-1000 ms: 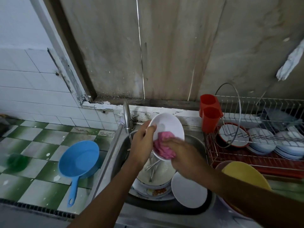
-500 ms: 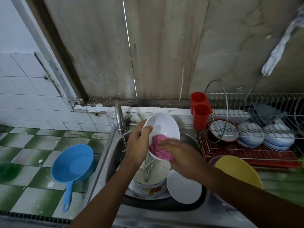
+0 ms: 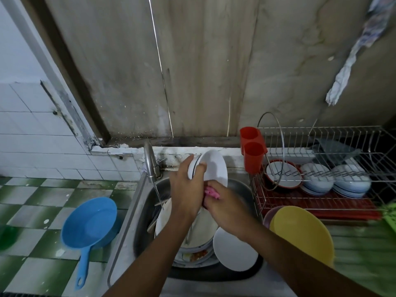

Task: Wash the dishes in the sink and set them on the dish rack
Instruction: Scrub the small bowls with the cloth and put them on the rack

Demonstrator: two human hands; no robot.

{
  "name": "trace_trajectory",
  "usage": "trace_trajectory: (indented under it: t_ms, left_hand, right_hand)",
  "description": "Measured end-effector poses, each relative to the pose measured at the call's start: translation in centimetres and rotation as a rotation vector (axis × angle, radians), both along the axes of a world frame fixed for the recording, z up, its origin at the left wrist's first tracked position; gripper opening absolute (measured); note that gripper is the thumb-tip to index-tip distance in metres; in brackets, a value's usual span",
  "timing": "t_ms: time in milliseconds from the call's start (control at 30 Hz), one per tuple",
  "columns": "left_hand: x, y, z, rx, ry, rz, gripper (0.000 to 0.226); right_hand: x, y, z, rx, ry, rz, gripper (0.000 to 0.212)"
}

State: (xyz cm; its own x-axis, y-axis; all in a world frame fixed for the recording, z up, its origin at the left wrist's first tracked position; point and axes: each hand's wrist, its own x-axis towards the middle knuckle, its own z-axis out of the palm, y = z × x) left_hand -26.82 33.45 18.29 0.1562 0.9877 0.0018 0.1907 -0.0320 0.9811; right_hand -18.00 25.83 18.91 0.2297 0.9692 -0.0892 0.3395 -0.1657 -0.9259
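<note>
The left hand (image 3: 187, 189) is gripping the bowl (image 3: 214, 168) by its rim, tilted over the sink (image 3: 240, 189), so the right hand (image 3: 227, 207), apparently clenching the pink cloth (image 3: 211, 192), can scrub it.

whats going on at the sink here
A person is washing dishes. The left hand holds a white bowl tilted over the sink, while the right hand rubs a pink cloth along its lower edge. A thin stream runs from the tap. A stack of dirty plates waits in the sink, and the dish rack on the right already holds several bowls.
</note>
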Motion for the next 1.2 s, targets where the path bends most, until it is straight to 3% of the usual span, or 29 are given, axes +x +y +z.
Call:
trace_trajectory:
  t_ms: [67, 100, 233, 333, 400, 533, 700, 800, 900, 1000, 1033, 1133, 1200]
  left_hand:
    - [0.4, -0.2, -0.5, 0.041, 0.058, 0.004, 0.065]
    - [0.5, -0.2, -0.3, 0.052, 0.068, -0.006, 0.061]
    - [0.9, 0.6, 0.6, -0.017, 0.065, 0.007, 0.064]
    - [1.4, -0.8, 0.6, 0.080, 0.118, 0.024, 0.044]
    - [1.4, -1.6, 0.5, 0.188, 0.145, 0.032, 0.048]
    - [1.5, -0.9, 0.4, 0.163, 0.150, 0.049, 0.052]
    - [1.1, -1.8, -0.3, 0.365, 0.161, 0.012, 0.064]
    - [0.2, -1.3, -0.5, 0.354, 0.123, -0.042, 0.068]
    - [-0.8, -0.6, 0.7, 0.068, 0.029, -0.111, 0.069]
    - [-1.5, 1.7, 3.4, -0.633, -0.258, -0.353, 0.075]
    - [-1.7, 2.4, 3.8, -0.759, -0.302, -0.448, 0.083]
    - [-1.0, 2.7, 3.7, -0.712, -0.291, -0.515, 0.076]
    - [-0.3, 1.9, 2.5, -0.596, -0.269, -0.458, 0.069]
  right_hand:
    - [0.0, 0.7, 1.2, -0.050, 0.468, -0.114, 0.026]
    - [0.1, 0.8, 1.5, -0.043, 0.613, -0.166, 0.028]
    - [-0.2, 0.0, 1.9, -0.091, 0.675, -0.203, 0.029]
    - [1.0, 0.8, 3.5, -0.124, 1.017, -0.220, 0.032]
    - [2.0, 1.4, 4.3, -0.099, 1.166, -0.295, 0.031]
    - [1.6, 1.2, 4.3, -0.163, 1.126, -0.296, 0.032]
    - [3.9, 1.0, 6.1, -0.116, 1.275, -0.334, 0.029]
    - [3.8, 0.9, 5.4, -0.084, 1.111, -0.142, 0.023]
    - [4.1, 1.1, 4.4, -0.035, 0.841, -0.179, 0.016]
    - [4.1, 0.6, 3.8, 0.016, 0.547, -0.124, 0.035]
    - [3.4, 0.3, 3.3, 0.002, 0.425, -0.078, 0.042]
    - [1.3, -0.1, 2.6, 0.001, 0.287, -0.056, 0.037]
    - [1.5, 0.6, 3.3, 0.018, 0.534, -0.101, 0.026]
